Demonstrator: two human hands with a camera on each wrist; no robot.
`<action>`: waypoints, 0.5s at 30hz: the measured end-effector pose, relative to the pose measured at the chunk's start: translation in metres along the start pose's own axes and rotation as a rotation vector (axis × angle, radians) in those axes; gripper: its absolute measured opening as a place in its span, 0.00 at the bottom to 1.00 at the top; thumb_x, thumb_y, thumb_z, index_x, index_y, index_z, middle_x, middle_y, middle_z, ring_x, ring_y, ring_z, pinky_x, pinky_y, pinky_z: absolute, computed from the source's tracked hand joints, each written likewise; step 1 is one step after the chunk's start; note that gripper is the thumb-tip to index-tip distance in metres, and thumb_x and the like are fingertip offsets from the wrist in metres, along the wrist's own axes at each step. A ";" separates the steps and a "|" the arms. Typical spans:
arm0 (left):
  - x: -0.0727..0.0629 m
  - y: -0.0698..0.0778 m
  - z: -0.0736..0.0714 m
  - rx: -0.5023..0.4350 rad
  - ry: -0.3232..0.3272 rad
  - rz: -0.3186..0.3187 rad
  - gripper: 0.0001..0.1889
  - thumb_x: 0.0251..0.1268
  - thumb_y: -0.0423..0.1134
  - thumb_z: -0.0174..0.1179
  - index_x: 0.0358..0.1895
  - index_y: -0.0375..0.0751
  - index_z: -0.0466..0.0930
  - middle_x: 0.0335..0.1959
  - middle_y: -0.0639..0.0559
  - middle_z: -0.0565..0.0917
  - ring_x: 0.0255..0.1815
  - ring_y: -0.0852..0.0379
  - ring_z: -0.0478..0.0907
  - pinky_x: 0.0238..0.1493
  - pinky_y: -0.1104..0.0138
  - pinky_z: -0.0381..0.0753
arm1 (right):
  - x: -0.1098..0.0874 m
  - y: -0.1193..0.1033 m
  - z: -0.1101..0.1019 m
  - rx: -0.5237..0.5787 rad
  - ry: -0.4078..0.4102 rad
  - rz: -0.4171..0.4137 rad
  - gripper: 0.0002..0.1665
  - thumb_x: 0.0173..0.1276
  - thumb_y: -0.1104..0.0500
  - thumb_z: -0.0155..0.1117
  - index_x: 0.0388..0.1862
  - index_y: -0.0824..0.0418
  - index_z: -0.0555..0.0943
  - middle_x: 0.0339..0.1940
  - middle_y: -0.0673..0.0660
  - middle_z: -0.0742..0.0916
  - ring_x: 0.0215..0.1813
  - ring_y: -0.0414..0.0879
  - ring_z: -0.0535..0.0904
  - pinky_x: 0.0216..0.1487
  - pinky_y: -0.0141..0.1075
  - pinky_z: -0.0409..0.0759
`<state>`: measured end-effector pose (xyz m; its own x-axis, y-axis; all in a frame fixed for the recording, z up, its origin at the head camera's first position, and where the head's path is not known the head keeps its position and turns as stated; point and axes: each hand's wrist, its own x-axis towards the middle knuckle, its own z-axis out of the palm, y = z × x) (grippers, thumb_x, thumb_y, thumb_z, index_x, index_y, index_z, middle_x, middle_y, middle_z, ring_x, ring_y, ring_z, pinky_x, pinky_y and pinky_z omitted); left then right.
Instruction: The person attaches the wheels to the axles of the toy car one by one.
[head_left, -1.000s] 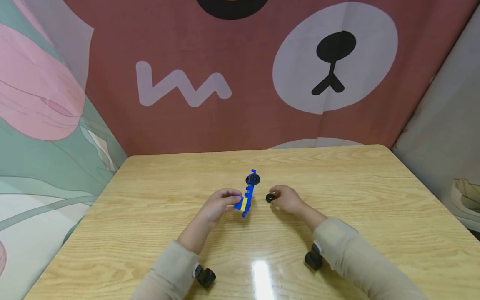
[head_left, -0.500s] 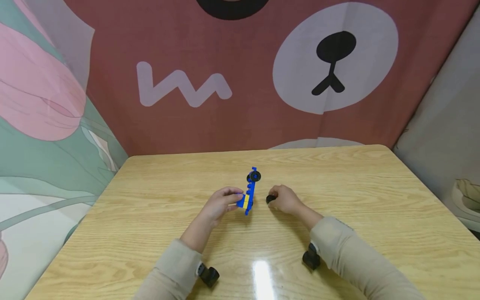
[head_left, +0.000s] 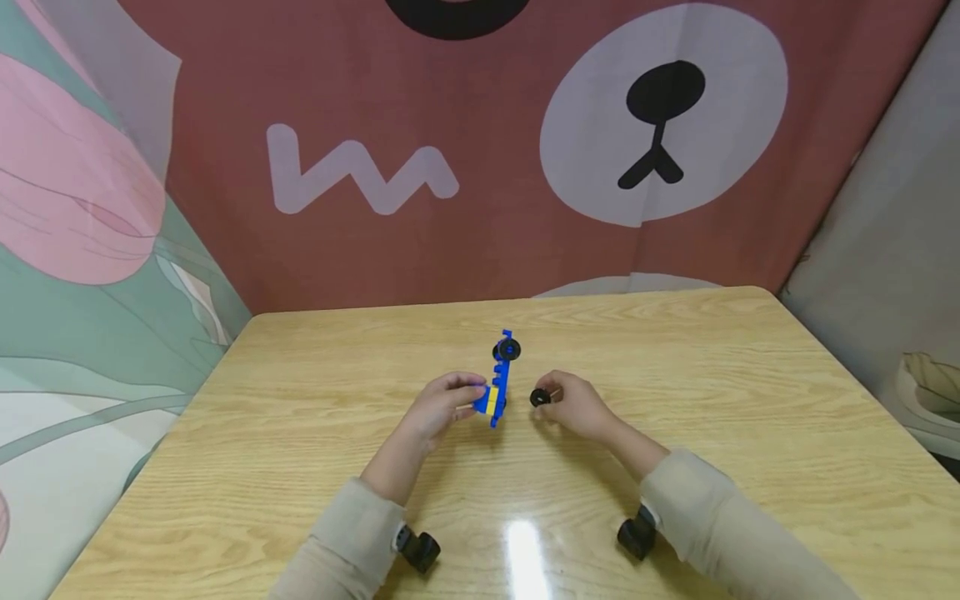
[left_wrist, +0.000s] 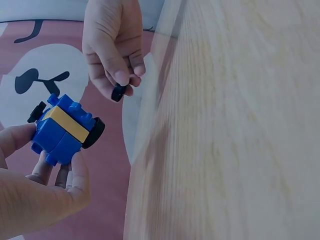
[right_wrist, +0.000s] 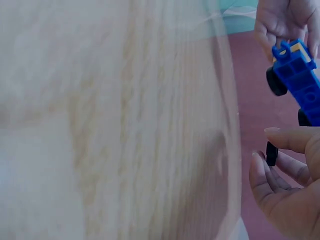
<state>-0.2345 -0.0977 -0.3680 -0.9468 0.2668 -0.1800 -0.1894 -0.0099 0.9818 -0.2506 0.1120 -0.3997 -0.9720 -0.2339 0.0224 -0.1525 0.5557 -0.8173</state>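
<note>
My left hand [head_left: 442, 408] grips a blue toy car [head_left: 502, 379] made of building blocks by its blue-and-yellow end, above the table. The car stands on end, with black wheels [head_left: 509, 349] at its upper part. In the left wrist view a yellow strip [left_wrist: 70, 125] crosses the blue blocks, and a black wheel [left_wrist: 95, 133] shows at one side. To the right of the car, my right hand [head_left: 581, 407] pinches a small loose black wheel [head_left: 539, 397] between thumb and fingers. A gap separates this wheel [right_wrist: 271, 153] from the car.
Beneath both hands lies a light wood-grain table [head_left: 337, 375]. A reddish cloth with a cartoon bear face [head_left: 510, 242] hangs behind its far edge. Patterned cloth [head_left: 82, 333] stands at the left, and a pale wall [head_left: 877, 217] at the right. Each wrist carries a black camera [head_left: 418, 550].
The toy car has risen slightly and moved a little to the right, tilting more upright. In my right fingers the loose wheel has turned about, staying in nearly the same spot.
</note>
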 end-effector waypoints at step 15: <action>-0.004 0.001 0.001 -0.051 0.026 0.010 0.13 0.58 0.29 0.51 0.46 0.26 0.68 0.37 0.47 0.73 0.37 0.56 0.72 0.49 0.55 0.67 | -0.024 -0.029 0.002 0.145 0.073 -0.088 0.19 0.48 0.69 0.65 0.41 0.69 0.73 0.34 0.57 0.79 0.34 0.46 0.75 0.34 0.31 0.76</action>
<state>-0.2307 -0.0980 -0.3661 -0.9550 0.2412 -0.1728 -0.1929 -0.0620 0.9793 -0.2225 0.0997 -0.3775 -0.9672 -0.2148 0.1353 -0.2156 0.4133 -0.8847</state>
